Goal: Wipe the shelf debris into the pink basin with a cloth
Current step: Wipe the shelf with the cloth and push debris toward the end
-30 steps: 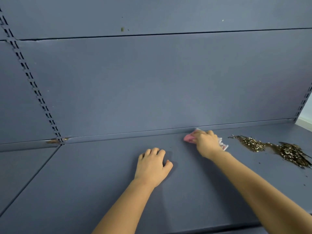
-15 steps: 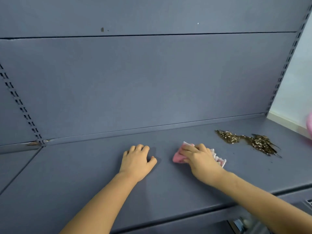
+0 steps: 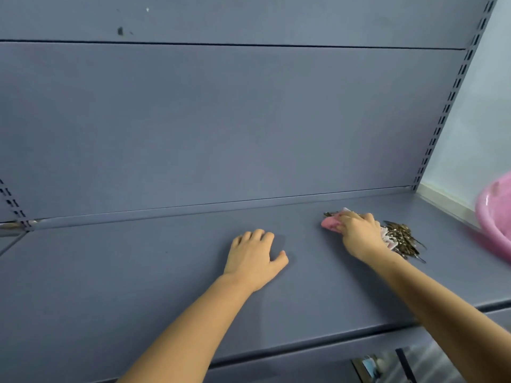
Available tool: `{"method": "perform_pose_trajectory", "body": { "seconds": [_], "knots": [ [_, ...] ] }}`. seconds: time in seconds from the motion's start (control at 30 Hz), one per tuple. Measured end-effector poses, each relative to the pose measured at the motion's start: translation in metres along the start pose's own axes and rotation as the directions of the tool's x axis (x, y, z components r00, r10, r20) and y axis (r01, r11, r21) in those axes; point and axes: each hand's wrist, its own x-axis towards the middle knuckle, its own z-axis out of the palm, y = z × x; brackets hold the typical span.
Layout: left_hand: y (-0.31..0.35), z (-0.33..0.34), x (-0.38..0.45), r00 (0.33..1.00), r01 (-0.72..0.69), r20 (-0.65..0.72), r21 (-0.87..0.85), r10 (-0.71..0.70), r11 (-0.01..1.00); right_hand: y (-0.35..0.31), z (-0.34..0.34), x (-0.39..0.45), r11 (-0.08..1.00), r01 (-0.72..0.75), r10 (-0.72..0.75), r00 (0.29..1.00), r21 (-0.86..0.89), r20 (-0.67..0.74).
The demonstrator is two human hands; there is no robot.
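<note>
Sweep step in hand: right hand (image 3: 359, 234) grips cloth (image 3: 330, 223) pressed on shelf (image 3: 138, 272) against debris (image 3: 402, 237), left hand (image 3: 253, 258) rests flat, holding nothing; basin (image 3: 495, 217) at right end, so next push likely runs rightward to it.

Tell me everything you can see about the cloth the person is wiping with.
The pink and white cloth lies bunched on the grey-blue metal shelf, near its back edge. Its pink end sticks out left of the right hand, which presses down on it with curled fingers; a pale, patterned edge shows on the other side. That edge meets the brown, flaky debris pile. It looks soft and crumpled. Most of it is hidden under the hand.
</note>
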Motion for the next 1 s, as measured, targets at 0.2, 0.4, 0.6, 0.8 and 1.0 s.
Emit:
{"method": "perform_pose_trajectory", "body": {
  "seconds": [0.2, 0.4, 0.6, 0.8, 1.0],
  "knots": [
    [0.003, 0.000, -0.003, 1.000, 0.020, 0.000, -0.003, -0.020, 1.000, -0.002, 0.004, 0.008, 0.994, 0.058, -0.057, 0.998, 0.089, -0.004],
    [0.004, -0.001, -0.003, 0.999, 0.034, -0.018, -0.001, -0.034, 0.999, -0.033, 0.017, -0.028, 0.913, 0.405, -0.405, 0.914, 0.044, 0.007],
    [0.006, -0.001, -0.003, 0.998, 0.057, -0.021, -0.018, -0.058, 0.998, 0.024, 0.003, 0.009, 0.985, 0.146, -0.148, 0.989, 0.096, 0.016],
    [0.009, -0.001, -0.004, 0.997, 0.068, -0.020, -0.018, -0.069, 0.997, 0.023, -0.011, 0.020, 1.000, -0.004, 0.003, 1.000, 0.029, 0.025],
    [0.007, -0.001, -0.002, 0.998, 0.055, -0.040, 0.002, -0.054, 0.999, -0.049, 0.015, -0.006, 0.907, 0.415, -0.418, 0.908, 0.071, 0.031]
  ]
}}
